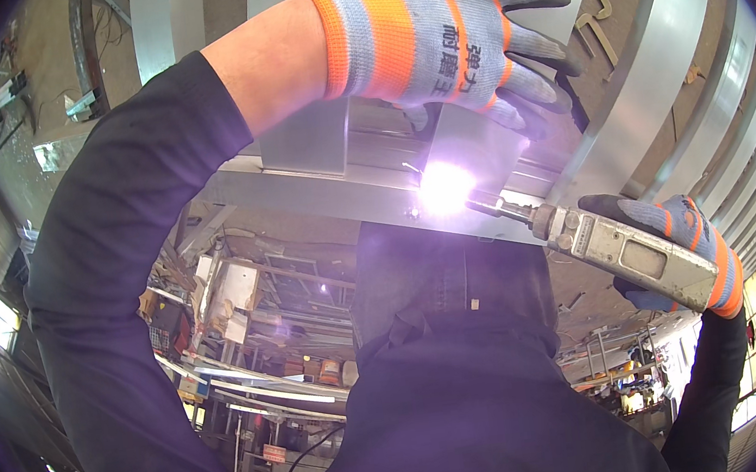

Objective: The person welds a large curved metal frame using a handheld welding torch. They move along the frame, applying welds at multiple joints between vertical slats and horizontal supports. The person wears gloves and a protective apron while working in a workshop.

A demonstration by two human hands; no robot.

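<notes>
My right hand [689, 224], in a grey-and-orange knit glove with dark fingers, is wrapped around a boxy metal welding torch [637, 258]. The torch's thin nozzle points left, and a glaring white-violet weld spot [447, 186] burns at its tip. That glare hides the exact joint on a long grey metal rail [308, 191] where flat metal slats cross. Just above the spot, my left hand [469, 48] lies over a wide slat in a matching glove. Its fingers are stretched out and spread to the right; the slat's contact with the palm is hidden.
More flat metal slats [658, 73] run in a curved row to the right. Bent metal pieces [595, 29] lie on the brown floor between them. Below the rail are racks, long bars [265, 393] and clutter. A dark cable [301, 459] hangs near my left arm.
</notes>
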